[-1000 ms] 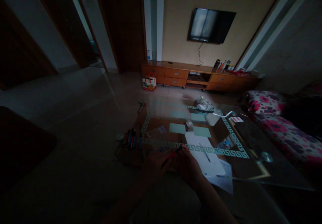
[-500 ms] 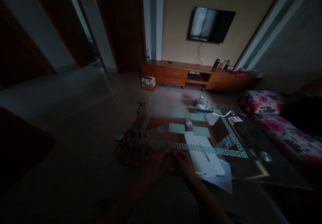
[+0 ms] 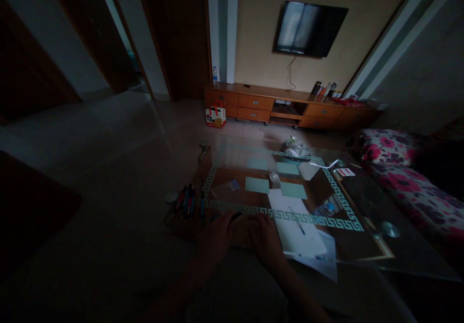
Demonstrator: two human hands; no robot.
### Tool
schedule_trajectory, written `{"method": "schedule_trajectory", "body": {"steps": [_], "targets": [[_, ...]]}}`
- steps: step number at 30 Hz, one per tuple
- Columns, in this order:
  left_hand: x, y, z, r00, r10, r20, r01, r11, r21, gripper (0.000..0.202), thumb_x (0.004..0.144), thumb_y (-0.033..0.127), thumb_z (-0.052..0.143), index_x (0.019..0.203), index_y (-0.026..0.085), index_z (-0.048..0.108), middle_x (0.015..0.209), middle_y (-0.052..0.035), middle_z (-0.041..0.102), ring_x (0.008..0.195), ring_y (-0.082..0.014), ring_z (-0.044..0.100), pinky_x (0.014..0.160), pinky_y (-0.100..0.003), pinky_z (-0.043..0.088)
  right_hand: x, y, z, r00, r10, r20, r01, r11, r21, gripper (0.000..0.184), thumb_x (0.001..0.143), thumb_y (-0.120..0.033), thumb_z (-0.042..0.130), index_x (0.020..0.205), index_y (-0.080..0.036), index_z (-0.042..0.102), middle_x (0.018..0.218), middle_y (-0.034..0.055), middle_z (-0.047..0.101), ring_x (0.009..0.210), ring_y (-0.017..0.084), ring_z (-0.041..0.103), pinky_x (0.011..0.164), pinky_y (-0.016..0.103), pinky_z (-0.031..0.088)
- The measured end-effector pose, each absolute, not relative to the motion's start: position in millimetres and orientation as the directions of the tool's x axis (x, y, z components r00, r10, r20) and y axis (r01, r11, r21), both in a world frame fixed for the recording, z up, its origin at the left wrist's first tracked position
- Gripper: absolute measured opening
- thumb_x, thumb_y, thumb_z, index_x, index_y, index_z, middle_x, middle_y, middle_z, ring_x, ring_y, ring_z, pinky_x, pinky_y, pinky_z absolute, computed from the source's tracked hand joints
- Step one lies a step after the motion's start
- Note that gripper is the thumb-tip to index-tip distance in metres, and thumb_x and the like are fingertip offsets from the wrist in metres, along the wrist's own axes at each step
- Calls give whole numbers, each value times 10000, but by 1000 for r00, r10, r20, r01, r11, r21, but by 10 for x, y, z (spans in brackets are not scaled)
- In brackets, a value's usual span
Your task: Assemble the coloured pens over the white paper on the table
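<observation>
Over the near edge of the glass table (image 3: 232,199), my left hand (image 3: 217,233) is closed on a short dark pen-like piece (image 3: 236,215), which sticks out past the fingertips. Close by on its right, my right hand (image 3: 264,233) has its fingers bent and pressed together; what they hold, if anything, is hidden. Several pens (image 3: 186,201) with red, blue and black parts lie in a group left of my hands. A white sheet of paper (image 3: 308,241) lies to the right, with a single pen (image 3: 301,226) on it. The room is dim and small details are lost.
A clear plastic bag (image 3: 295,149) sits at the table's far side. A clear bottle with a blue cap (image 3: 328,208) shows at the right. Beyond are a wooden TV cabinet (image 3: 255,103), a carrier bag (image 3: 215,116) and a flowered sofa (image 3: 402,180).
My hands have moved a little apart, and the dark pen-like piece now shows more clearly in the left one. The view has shifted slightly.
</observation>
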State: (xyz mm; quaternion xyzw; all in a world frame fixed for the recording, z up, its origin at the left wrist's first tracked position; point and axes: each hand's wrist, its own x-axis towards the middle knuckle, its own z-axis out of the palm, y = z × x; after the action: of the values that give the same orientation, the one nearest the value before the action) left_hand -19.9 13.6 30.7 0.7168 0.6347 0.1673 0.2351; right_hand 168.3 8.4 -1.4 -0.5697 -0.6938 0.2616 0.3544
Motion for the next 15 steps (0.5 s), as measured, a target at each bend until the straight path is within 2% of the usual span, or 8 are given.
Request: {"method": "schedule_trajectory", "body": {"steps": [3, 7, 11, 15], "targets": [[-205, 138, 306, 163, 985, -63, 841, -105, 531, 335, 999, 350, 369, 1245, 288, 587, 1177, -50, 682, 1006, -198, 655, 892, -297, 474, 1657, 77, 0, -246, 951, 189, 709, 309, -634, 392, 848, -124, 493, 1202, -245, 609, 1218, 95, 609, 1126, 273, 517, 977, 438, 405], [-216, 135, 274, 194, 979, -57, 848, -138, 511, 310, 992, 337, 382, 1184, 271, 616, 1104, -60, 700, 970, -199, 664, 851, -299, 482, 1625, 90, -52, -321, 938, 128, 790, 340, -510, 474, 836, -105, 502, 1271, -264, 599, 1290, 85, 596, 1213, 290, 475, 1005, 445, 368], [-216, 128, 283, 188, 980, -62, 869, -137, 476, 286, 985, 328, 388, 1114, 259, 634, 1049, -56, 709, 919, -206, 675, 778, -298, 483, 1627, 91, -129, -353, 929, 110, 815, 364, -452, 531, 839, -115, 513, 1354, -242, 544, 1371, 95, 553, 1291, 288, 429, 1025, 427, 349], [-212, 117, 335, 173, 983, -58, 882, -128, 453, 283, 982, 336, 390, 1083, 251, 640, 1027, -57, 713, 903, -212, 677, 745, -295, 475, 1633, 74, -168, -380, 918, 116, 813, 391, -432, 514, 851, -114, 500, 1353, -214, 547, 1399, 104, 533, 1323, 285, 404, 1041, 433, 335]]}}
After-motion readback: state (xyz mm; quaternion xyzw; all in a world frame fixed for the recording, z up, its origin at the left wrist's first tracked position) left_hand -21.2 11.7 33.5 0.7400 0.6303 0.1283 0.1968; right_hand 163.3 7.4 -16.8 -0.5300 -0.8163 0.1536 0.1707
